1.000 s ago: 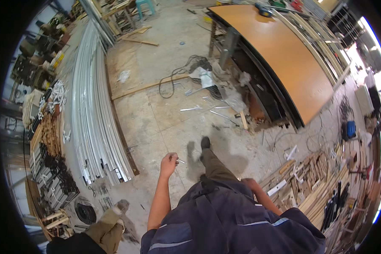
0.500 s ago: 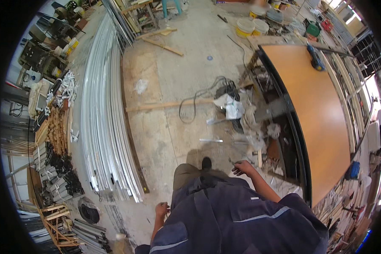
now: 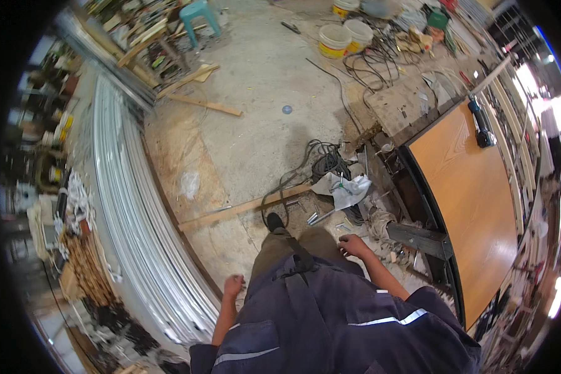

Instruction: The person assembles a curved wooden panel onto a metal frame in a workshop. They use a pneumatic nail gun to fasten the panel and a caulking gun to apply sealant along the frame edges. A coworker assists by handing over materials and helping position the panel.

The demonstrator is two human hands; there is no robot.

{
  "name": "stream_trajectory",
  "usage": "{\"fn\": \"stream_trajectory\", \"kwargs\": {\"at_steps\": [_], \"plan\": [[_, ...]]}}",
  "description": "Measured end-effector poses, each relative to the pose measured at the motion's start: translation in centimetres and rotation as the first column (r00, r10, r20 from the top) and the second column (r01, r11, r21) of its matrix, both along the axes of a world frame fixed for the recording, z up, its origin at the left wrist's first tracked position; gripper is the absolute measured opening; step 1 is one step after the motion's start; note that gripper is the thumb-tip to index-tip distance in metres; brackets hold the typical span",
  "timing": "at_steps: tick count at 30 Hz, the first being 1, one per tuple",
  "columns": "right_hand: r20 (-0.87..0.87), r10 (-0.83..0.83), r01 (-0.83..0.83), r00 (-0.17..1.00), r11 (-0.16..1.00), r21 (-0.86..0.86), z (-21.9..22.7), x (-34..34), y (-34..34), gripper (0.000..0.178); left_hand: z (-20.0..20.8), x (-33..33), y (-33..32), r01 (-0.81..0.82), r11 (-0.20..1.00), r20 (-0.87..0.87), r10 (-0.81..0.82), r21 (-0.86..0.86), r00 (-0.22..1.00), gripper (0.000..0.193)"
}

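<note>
We are standing nearer than before to the crumpled white plastic sheet (image 3: pixel 350 194), ahead on the grey concrete floor (image 3: pixel 249 137); our left hand (image 3: pixel 234 285) and right hand (image 3: pixel 353 245) are bending their fingers, any hold we cannot tell.

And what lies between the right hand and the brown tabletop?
In the head view, crumpled pale material and a grey beam lie between the right hand and the brown tabletop.

Left hand (image 3: pixel 234 285) is hanging low, right hand (image 3: pixel 353 245) is hovering farther forward, loosely curled, and the right forearm (image 3: pixel 388 278) is slanting inward from the sleeve (image 3: pixel 435 311)
</note>
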State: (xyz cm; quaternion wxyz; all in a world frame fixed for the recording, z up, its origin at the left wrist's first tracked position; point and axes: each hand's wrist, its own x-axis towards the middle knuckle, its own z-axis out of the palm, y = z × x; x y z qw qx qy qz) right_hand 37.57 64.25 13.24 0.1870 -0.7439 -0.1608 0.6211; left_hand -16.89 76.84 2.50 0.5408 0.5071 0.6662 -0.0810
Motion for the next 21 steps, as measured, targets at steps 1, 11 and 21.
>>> {"fn": "stream_trajectory", "kwargs": {"at_steps": [1,11,21], "plan": [[0.134,0.079,-0.085,0.988,0.996,0.037,0.3,0.2,0.7,0.048,2.9,3.7,6.3,-0.079,0.997,0.026,0.080,-0.018,0.996,0.035],[0.253,0.086,-0.151,0.964,0.956,0.253,5.6,9.3,25.7,0.046,15.3,33.3,47.7,-0.061,0.953,0.314,-0.037,0.298,0.949,0.039],[0.251,-0.159,0.030,0.955,0.892,0.450,12.7,30.0,46.3,0.043,2.1,37.4,58.0,0.743,0.626,-0.108,-0.743,0.237,0.660,0.038]]}}
